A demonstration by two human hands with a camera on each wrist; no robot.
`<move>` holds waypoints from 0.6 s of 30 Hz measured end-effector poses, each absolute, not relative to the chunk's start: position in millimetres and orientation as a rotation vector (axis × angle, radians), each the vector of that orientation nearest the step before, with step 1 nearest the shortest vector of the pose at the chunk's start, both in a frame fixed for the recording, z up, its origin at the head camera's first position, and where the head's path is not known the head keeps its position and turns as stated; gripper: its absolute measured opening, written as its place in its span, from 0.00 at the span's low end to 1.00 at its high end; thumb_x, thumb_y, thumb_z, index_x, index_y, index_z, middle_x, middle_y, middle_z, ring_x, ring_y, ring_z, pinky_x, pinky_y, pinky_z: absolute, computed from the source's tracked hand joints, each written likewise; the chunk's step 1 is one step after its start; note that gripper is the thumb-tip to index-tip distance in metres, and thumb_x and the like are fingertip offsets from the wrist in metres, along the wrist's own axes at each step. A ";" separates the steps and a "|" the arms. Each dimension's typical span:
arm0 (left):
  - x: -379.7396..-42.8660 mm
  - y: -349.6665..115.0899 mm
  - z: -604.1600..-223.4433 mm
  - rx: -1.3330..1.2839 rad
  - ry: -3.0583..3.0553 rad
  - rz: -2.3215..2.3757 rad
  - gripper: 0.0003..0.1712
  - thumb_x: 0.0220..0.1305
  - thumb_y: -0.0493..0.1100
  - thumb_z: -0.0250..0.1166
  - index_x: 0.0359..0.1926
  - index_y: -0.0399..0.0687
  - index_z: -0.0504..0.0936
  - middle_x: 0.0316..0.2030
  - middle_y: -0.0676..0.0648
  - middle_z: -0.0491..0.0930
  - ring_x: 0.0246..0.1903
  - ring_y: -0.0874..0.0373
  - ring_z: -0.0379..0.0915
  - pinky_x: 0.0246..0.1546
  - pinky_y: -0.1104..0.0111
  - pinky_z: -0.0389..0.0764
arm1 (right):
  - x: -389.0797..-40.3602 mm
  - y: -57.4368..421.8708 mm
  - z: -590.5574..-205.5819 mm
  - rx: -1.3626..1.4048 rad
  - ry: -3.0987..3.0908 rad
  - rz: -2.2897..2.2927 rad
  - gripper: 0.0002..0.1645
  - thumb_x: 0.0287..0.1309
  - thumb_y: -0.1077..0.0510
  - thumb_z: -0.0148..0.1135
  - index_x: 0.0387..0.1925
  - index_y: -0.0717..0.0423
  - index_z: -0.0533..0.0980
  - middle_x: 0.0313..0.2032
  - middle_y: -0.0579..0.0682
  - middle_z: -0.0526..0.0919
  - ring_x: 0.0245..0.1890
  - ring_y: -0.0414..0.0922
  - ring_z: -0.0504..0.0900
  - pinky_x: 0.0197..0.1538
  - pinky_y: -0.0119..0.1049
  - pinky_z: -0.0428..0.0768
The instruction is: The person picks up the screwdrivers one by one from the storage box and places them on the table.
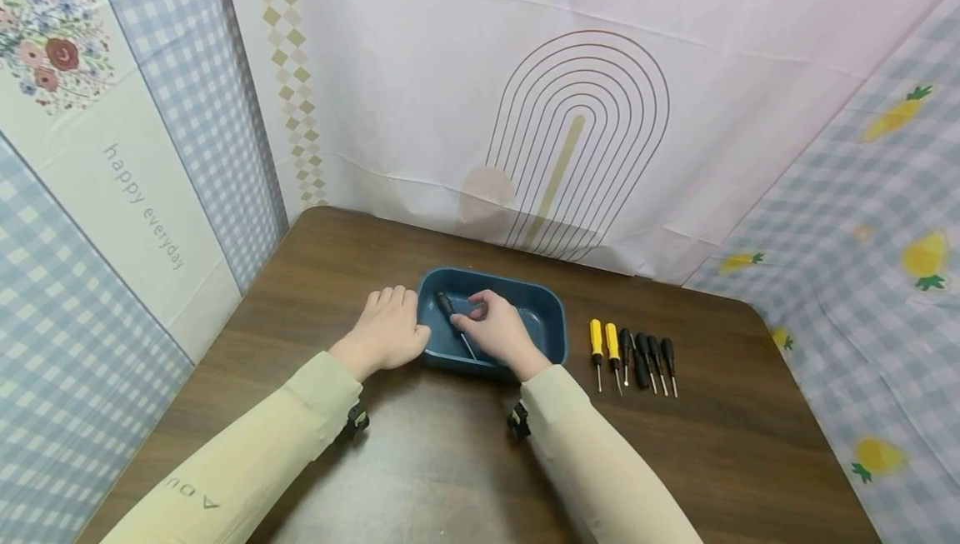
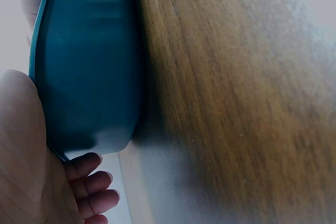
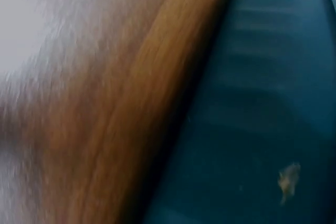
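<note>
A black-handled screwdriver (image 1: 446,304) lies slanted inside a dark blue rectangular basin (image 1: 553,304), its metal shaft toward the near wall. My right hand (image 1: 498,332) reaches over the near rim into the basin. Its thumb tip overlaps the handle's lower end in the head view, while the other fingers curve loosely, apart from the thumb. My left hand (image 1: 387,329) holds the basin's left end. Its thumb lies at the rim, and its curled fingers (image 2: 100,202) show around the end wall in the left wrist view. The right wrist view shows mainly the basin's outer wall (image 3: 262,124).
Right of the basin, two yellow-handled screwdrivers (image 1: 612,342) and several black-handled screwdrivers (image 1: 654,352) lie in a row on the brown wooden table (image 1: 720,452). A printed cloth (image 1: 420,94) hangs behind the table's far edge, with checked cloths at both sides.
</note>
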State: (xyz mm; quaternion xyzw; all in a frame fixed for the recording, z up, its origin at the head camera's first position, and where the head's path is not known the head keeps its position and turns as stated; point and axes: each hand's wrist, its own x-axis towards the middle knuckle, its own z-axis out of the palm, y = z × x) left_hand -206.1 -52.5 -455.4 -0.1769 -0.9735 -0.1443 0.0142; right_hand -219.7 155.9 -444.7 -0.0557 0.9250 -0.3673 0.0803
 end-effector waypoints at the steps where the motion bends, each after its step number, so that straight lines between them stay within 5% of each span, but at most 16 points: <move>1: -206.2 -52.3 -455.7 -0.552 -3.030 -0.449 0.25 0.62 0.52 0.52 0.49 0.35 0.69 0.39 0.43 0.67 0.43 0.47 0.61 0.53 0.51 0.60 | -219.8 154.9 -445.3 -0.165 2.754 -1.088 0.32 0.57 0.40 0.64 0.57 0.53 0.72 0.42 0.48 0.80 0.38 0.44 0.79 0.40 0.41 0.79; 18: -205.5 -51.9 -453.7 -0.556 -3.034 -0.465 0.23 0.61 0.51 0.52 0.47 0.36 0.69 0.39 0.43 0.67 0.44 0.47 0.61 0.53 0.51 0.60 | -229.1 145.3 -452.4 -0.111 2.693 -0.942 0.20 0.58 0.52 0.67 0.49 0.57 0.76 0.36 0.49 0.81 0.34 0.43 0.79 0.38 0.38 0.78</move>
